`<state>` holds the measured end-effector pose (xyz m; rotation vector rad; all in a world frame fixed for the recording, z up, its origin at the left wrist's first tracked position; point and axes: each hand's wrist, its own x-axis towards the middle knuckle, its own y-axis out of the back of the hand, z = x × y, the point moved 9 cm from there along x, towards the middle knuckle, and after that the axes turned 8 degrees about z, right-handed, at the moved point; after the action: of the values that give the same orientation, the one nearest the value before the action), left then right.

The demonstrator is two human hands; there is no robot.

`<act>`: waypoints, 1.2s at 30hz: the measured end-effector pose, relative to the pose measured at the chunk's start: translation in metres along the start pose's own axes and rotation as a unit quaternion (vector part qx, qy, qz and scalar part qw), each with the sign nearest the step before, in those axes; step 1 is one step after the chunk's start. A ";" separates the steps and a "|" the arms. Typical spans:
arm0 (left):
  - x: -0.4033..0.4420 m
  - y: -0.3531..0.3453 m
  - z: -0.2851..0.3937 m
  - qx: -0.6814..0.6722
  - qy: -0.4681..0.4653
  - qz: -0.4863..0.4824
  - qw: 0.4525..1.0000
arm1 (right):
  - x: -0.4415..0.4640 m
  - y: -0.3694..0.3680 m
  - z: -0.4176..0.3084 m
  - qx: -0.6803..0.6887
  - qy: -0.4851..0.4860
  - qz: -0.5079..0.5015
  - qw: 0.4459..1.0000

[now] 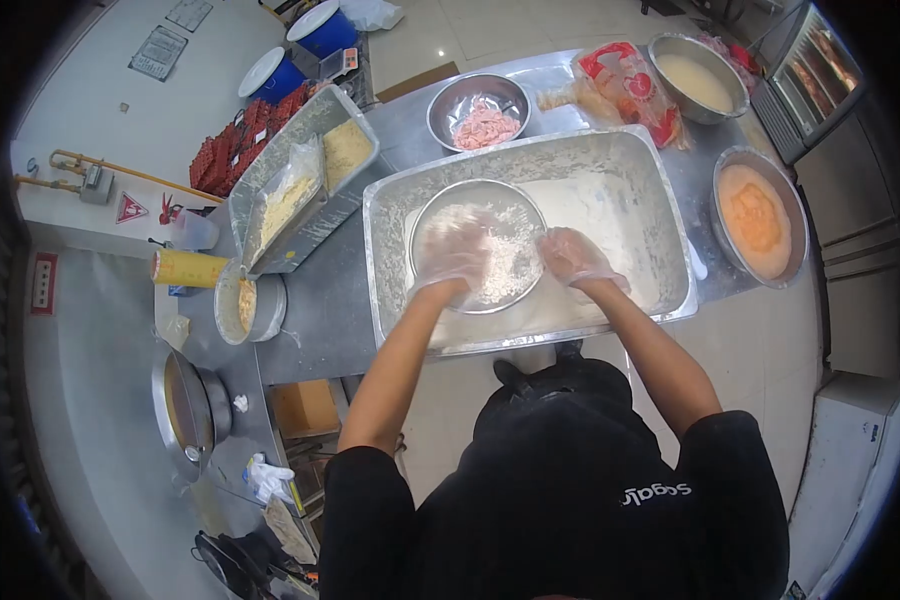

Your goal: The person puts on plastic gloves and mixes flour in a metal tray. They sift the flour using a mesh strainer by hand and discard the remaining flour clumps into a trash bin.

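A round metal-rimmed sieve with white floury lumps in it sits inside a large rectangular metal tray dusted with flour. My left hand, in a clear plastic glove, is over the lumps on the sieve's left side, its fingers smeared by motion. On the opposite side, my right hand, gloved the same way, has its fingers closed on the sieve's right rim. White flour covers much of the tray floor.
Behind the tray stands a bowl of pink shreds, beside a red-and-clear bag. Bowls of pale liquid and orange mixture are at right. At left are a grey bin and a small pot.
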<state>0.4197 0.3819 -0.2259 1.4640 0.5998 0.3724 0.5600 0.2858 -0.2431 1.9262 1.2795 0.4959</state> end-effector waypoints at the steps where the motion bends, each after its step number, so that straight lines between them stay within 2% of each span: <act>1: 0.003 0.006 -0.007 -0.041 0.030 -0.023 0.998 | 0.001 0.010 -0.002 0.003 -0.012 -0.003 1.000; 2: 0.003 0.008 -0.011 -0.081 0.058 -0.050 0.994 | -0.001 0.014 -0.002 0.008 -0.027 -0.008 1.000; 5: 0.001 0.030 0.020 -0.124 0.012 -0.028 0.992 | 0.008 0.019 0.007 0.036 -0.078 0.075 0.993; 8: -0.022 0.045 0.043 -0.123 0.040 -0.066 0.989 | 0.001 0.037 -0.022 0.025 -0.036 0.015 0.999; 9: -0.030 0.045 0.052 -0.147 0.038 -0.112 0.982 | 0.005 0.041 -0.019 0.030 -0.054 0.028 0.998; 11: -0.027 0.031 0.062 -0.128 -0.015 -0.146 0.981 | 0.010 0.037 -0.010 0.042 -0.091 0.049 0.994; 12: -0.022 0.024 0.061 -0.118 -0.036 -0.157 0.980 | 0.015 0.028 -0.009 0.035 -0.072 0.046 0.996; 14: -0.006 0.007 0.022 -0.131 0.052 -0.170 0.975 | 0.010 0.001 -0.008 0.023 -0.033 0.030 0.999; 15: 0.002 -0.002 0.005 -0.136 0.094 -0.171 0.971 | 0.002 0.010 -0.015 0.020 -0.053 0.043 0.997; 17: -0.002 -0.010 0.013 -0.079 -0.001 -0.029 0.996 | -0.003 0.018 -0.018 0.035 -0.065 0.049 0.996; 19: -0.007 0.000 0.062 -0.011 -0.088 -0.180 0.980 | -0.005 0.025 -0.017 0.044 -0.069 0.045 0.996; 22: -0.006 0.006 0.016 -0.165 0.043 -0.083 0.982 | -0.011 0.027 -0.012 0.043 -0.060 0.031 0.997; 23: -0.009 0.006 0.001 -0.161 0.112 -0.062 0.979 | -0.007 0.030 -0.013 0.042 -0.054 0.040 0.997; 26: -0.001 -0.020 0.042 -0.214 -0.001 -0.062 0.975 | -0.007 0.024 -0.005 0.052 -0.032 0.105 0.993; 27: -0.018 0.019 0.062 -0.252 0.016 -0.124 0.960 | -0.007 0.024 -0.003 0.057 -0.021 0.135 0.989; 30: -0.002 0.020 0.031 -0.360 0.078 -0.046 0.928 | -0.007 0.037 -0.012 0.038 -0.079 0.042 0.995; 32: 0.009 0.013 -0.004 -0.153 0.076 0.083 0.982 | 0.013 -0.001 0.002 -0.046 0.045 0.013 0.998; 33: 0.017 0.022 -0.004 -0.049 0.071 0.160 0.983 | 0.015 0.000 0.000 -0.066 0.049 0.019 0.996; 35: 0.025 0.024 0.007 -0.040 0.165 0.130 0.977 | 0.011 0.012 -0.019 -0.072 0.029 0.032 0.996; 36: 0.034 -0.019 0.018 -0.093 0.112 0.128 0.981 | 0.007 0.023 -0.021 -0.054 0.008 0.037 0.998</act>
<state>0.4547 0.3855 -0.2502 1.3304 0.5402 0.7825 0.5627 0.2948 -0.2126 1.8883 1.1703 0.6063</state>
